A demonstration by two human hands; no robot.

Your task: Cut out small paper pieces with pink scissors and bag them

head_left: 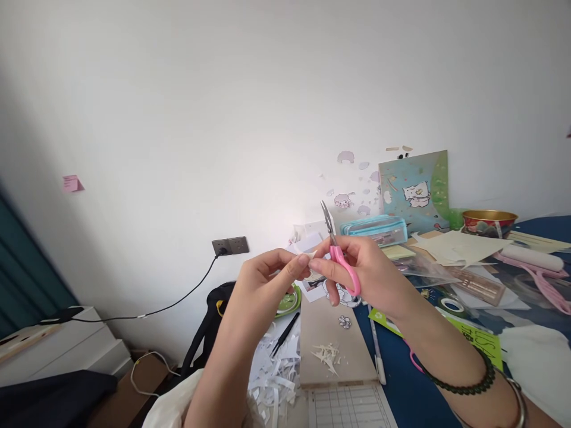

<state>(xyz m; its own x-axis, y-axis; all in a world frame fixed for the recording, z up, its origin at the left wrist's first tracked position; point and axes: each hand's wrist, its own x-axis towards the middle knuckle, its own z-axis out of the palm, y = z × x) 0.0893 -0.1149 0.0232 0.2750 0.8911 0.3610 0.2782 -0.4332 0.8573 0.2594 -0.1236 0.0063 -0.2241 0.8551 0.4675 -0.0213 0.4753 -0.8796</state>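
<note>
My right hand is closed round small pink-handled scissors, blades pointing up and away. My left hand pinches a small pale paper piece between thumb and fingertips, right next to the right hand's thumb. Both hands are held up above the table's left end. Under them lie a white sheet with printed cartoon figures and a beige board strewn with paper slivers.
A blue table carries a light blue pencil case, loose cream sheets, a gold bowl, a pink roller, tape and a white pen. White shreds pile at left. A wall socket holds a black cable.
</note>
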